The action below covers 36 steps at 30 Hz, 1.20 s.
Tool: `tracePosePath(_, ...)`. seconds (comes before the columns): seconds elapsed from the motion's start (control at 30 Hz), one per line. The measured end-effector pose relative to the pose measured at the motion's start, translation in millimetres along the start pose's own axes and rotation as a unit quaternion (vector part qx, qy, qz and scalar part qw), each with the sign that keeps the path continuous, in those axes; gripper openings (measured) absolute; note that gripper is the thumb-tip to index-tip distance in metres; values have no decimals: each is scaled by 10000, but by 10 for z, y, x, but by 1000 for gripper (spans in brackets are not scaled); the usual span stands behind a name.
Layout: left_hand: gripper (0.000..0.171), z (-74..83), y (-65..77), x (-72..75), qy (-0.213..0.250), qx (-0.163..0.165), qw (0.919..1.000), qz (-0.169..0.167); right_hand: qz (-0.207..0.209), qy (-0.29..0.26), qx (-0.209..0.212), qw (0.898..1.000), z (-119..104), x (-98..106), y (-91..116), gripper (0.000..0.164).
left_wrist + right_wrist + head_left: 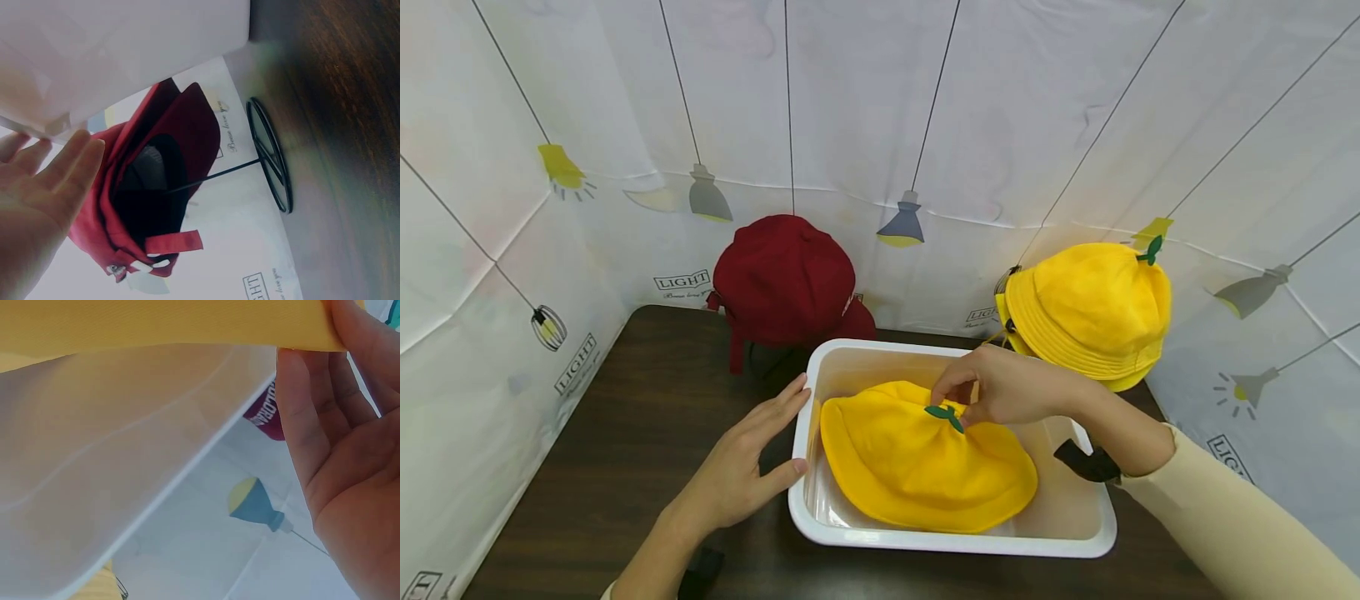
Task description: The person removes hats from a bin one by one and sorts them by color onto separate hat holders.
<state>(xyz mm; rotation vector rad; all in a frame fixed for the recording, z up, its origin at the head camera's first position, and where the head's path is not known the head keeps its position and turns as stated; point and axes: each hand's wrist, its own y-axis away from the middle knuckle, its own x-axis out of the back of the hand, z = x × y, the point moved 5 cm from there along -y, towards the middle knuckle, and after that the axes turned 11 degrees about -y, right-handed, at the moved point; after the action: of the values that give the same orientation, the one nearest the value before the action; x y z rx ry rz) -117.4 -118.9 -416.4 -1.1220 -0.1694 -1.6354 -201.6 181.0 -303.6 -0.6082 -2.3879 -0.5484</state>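
A yellow bucket hat point(917, 467) with a green leaf tab point(950, 417) on its crown lies in a white plastic bin point(955, 543). My right hand point(1000, 385) reaches into the bin and pinches the hat's crown beside the leaf. In the right wrist view the thumb and fingers meet on the yellow cloth point(187, 325). My left hand point(737, 458) has its fingers straight, the tips at the bin's left rim. Its open palm point(37, 206) shows in the left wrist view, fingertips against the bin wall point(125, 50).
A dark red cap point(782, 279) hangs on a black wire stand point(269, 156) behind the bin. Another yellow bucket hat point(1090, 308) with a green leaf stands at the back right. The dark wooden table point(617, 442) meets a white cloth backdrop point(850, 100) printed with lamps.
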Motion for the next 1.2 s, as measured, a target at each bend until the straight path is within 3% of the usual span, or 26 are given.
tracePosePath(0.77, 75, 9, 1, 0, 41, 25, 9999, -94, 653, 426, 181, 9968, -335, 358, 359, 39)
tracePosePath(1.2, 74, 22, 2, 4, 45, -38, 10000, 41, 1193, 671, 298, 9901, -508, 577, 608, 45)
